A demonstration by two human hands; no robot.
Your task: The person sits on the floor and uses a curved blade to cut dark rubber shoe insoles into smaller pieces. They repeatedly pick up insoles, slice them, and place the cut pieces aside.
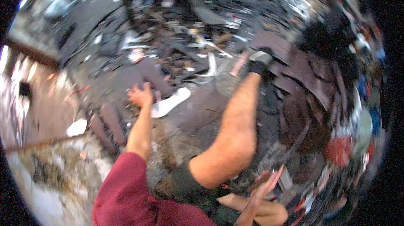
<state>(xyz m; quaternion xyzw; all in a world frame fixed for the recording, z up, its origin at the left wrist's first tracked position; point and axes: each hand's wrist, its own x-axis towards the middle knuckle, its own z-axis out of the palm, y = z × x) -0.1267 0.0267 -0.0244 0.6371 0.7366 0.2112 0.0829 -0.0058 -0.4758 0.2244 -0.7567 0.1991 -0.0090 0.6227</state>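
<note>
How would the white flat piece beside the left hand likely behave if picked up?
The white flat piece looks thin, so probably light. Its bent outline suggests it may flex. Lying flat, it seems unlikely to roll.

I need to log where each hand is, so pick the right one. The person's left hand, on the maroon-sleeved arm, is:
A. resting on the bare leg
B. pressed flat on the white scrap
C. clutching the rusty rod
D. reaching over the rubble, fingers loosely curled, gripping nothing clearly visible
D: the left hand reaches out above the debris-strewn ground with fingers curled, beside but apart from the white scrap; no held object shows.
</note>
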